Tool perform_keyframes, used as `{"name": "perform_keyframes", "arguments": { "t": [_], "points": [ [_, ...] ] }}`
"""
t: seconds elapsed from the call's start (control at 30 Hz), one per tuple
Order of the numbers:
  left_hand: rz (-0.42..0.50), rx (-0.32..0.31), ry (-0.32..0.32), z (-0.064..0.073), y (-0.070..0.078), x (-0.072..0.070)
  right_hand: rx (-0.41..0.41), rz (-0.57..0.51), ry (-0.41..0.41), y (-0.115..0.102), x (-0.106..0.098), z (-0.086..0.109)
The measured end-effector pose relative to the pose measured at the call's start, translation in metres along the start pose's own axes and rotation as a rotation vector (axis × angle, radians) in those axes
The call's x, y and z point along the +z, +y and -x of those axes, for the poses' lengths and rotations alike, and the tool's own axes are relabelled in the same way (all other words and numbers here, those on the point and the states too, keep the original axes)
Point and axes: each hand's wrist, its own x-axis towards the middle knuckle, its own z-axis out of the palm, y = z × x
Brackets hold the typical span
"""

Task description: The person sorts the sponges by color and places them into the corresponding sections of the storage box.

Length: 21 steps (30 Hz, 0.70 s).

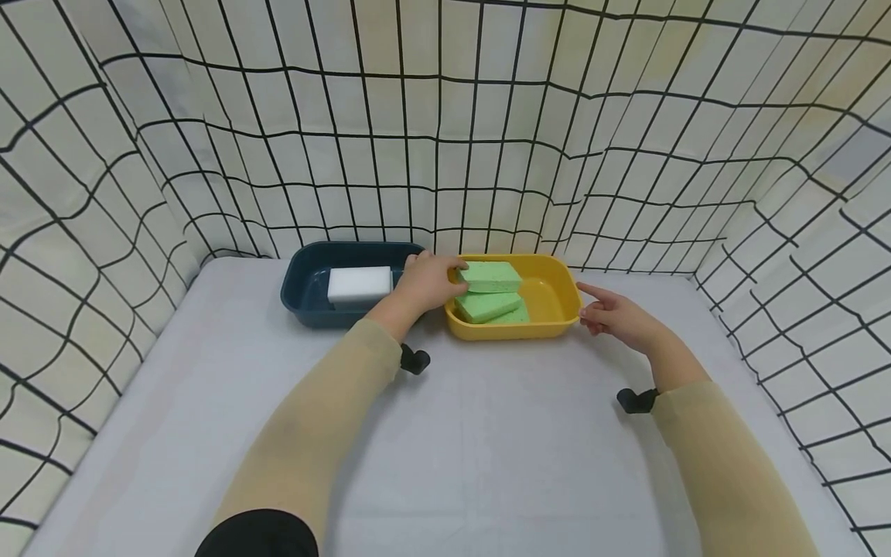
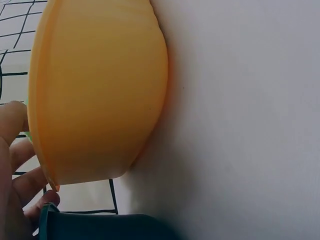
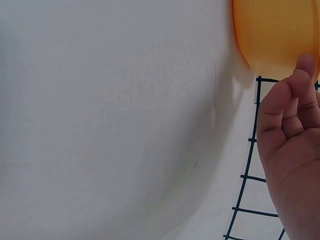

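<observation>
My left hand [image 1: 429,283] reaches over the left end of a yellow tub [image 1: 550,331] and pinches the end of a light green sponge block [image 1: 493,275] between thumb and fingers. This block sits on top of other green sponge blocks [image 1: 490,307] in the tub's left half. In the left wrist view the tub's wall [image 2: 100,90] hides most of the pinched block. At the tub's right end is my right hand [image 1: 618,316], its index fingertip at the rim and the other fingers loosely bent; they hold nothing.
A dark blue tub [image 1: 306,316] stands left of the yellow one, with a white sponge block [image 1: 359,286] inside. Both rest on a white-covered table [image 1: 473,433]. Black wire grid [image 1: 438,139] backed by pale cloth rises behind and at both sides.
</observation>
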Motion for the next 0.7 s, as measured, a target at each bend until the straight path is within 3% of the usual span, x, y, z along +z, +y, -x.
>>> {"name": "perform_keyframes", "arguments": {
  "t": [0.17, 0.3, 0.7],
  "points": [
    [-0.096, 0.029, -0.02, -0.001, 0.001, 0.004, 0.002, -0.009, -0.001, -0.002, 0.002, 0.001],
    [-0.117, 0.039, -0.007, 0.001, 0.001, 0.003, -0.006, -0.006, -0.006, -0.005, 0.005, 0.001],
    [-0.082, 0.06, -0.004, 0.012, 0.009, -0.005, -0.004, 0.015, -0.002, 0.001, 0.001, -0.002]
  ]
}}
